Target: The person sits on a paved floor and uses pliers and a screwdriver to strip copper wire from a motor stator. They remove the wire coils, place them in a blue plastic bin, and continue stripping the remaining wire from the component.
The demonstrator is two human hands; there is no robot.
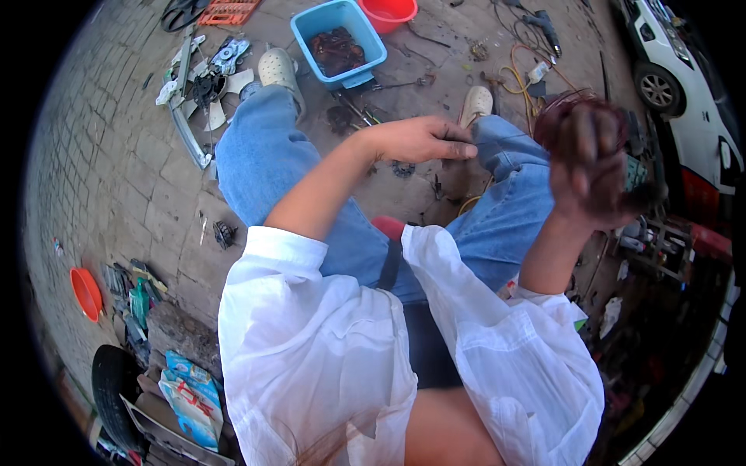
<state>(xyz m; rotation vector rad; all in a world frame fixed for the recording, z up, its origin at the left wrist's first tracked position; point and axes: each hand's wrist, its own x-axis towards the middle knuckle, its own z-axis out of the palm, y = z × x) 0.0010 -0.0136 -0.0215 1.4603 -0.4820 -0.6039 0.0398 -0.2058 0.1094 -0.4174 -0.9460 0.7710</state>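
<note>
My right hand (pixel 587 171), blackened with grime and blurred, is raised at the right and closed round a bundle of dark red-brown copper wire (pixel 571 124). Loops of the bundle stick out past the fingers. To its left, over the gap between my knees, my left hand (pixel 431 140) has thumb and fingers pinched together. A faint thin wire seems to run from those fingertips toward the bundle. A blue plastic basin (pixel 373 66) with a dark brown tangled heap (pixel 336 51) inside stands beyond my left hand.
A red basin (pixel 388 12), a power drill (pixel 544 31) and a yellow cord (pixel 513 78) lie farther out. Scrap metal parts (pixel 206 85) are at the left. A small motor-like part (pixel 224 234) and an orange bowl (pixel 86 294) sit lower left. A white car (pixel 684 85) stands at right.
</note>
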